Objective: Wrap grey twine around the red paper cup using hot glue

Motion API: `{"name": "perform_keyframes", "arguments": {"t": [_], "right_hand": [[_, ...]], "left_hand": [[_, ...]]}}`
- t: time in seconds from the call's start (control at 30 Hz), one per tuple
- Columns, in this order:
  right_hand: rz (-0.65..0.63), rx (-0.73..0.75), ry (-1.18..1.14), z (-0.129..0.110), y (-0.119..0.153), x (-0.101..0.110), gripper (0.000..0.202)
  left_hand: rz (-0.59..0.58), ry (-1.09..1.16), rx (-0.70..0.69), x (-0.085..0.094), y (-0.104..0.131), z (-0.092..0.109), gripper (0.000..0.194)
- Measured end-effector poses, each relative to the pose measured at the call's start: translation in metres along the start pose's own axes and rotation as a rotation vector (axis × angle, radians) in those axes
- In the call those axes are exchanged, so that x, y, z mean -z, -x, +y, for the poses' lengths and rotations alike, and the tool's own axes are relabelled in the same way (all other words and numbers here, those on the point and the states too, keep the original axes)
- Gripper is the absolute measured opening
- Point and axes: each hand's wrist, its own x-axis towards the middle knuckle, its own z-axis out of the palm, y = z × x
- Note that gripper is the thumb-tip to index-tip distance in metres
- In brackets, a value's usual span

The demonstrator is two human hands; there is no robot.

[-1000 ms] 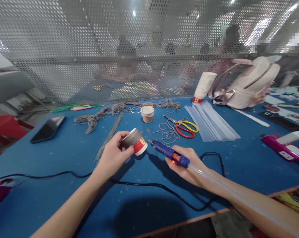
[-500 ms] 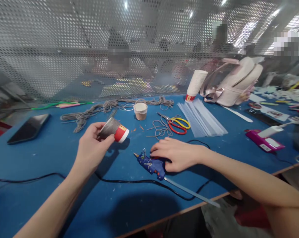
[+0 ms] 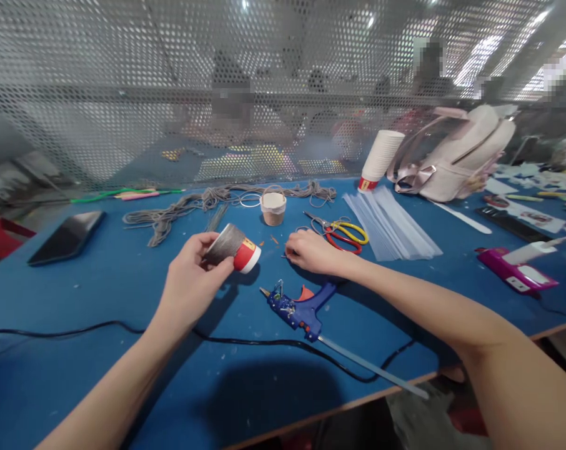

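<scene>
My left hand [image 3: 196, 270] is closed around a tilted paper cup [image 3: 236, 247]. Grey cord covers the cup's upper part; a red band and white base show below. My right hand [image 3: 313, 251] is closed, fingertips pinched on thin grey string [image 3: 302, 229] lying on the table, and its palm hides much of that string. A blue hot glue gun [image 3: 295, 310] lies on its side just below the right hand, a long glue stick [image 3: 372, 365] poking from its back. Scissors [image 3: 342, 232] with red and yellow handles rest beyond the right hand.
Behind the hands are a small wrapped cup [image 3: 273, 209] and a grey cord bundle [image 3: 165, 219]. Right of them stand stacked paper cups [image 3: 381, 156], clear glue sticks [image 3: 390, 225], a backpack [image 3: 461, 156] and a purple power strip [image 3: 517, 272]. A black cable [image 3: 264, 342] crosses the front.
My right hand has left the glue gun, which now lies on the table, and moved up to the grey string. The cup in my left hand has shifted slightly right in view.
</scene>
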Motion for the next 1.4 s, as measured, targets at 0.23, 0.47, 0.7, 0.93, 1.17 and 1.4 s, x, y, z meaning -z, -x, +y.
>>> {"name": "perform_keyframes", "arguments": {"t": [0.23,0.47,0.7,0.93,1.17,1.4], "right_hand": [[0.130,-0.002,-0.320,-0.029,0.002,0.025,0.010],[0.241,0.215,-0.532,-0.056,0.014,0.033,0.014],[0.327,0.286,-0.444,-0.059,0.013,0.022,0.010],[0.395,0.309,-0.372,-0.058,0.009,0.012,0.010],[0.439,0.338,-0.276,-0.058,0.008,0.010,0.011],[0.467,0.374,-0.179,-0.056,0.006,0.008,0.014]], "left_hand": [[-0.031,0.023,0.025,-0.002,0.004,0.008,0.044],[-0.105,0.109,0.049,-0.004,0.007,0.010,0.042],[-0.140,0.193,0.092,-0.005,0.009,0.012,0.040],[-0.153,0.227,0.129,-0.003,0.012,0.017,0.036],[-0.157,0.153,0.131,-0.004,0.012,0.019,0.039],[-0.156,0.183,0.146,-0.004,0.012,0.018,0.038]]}}
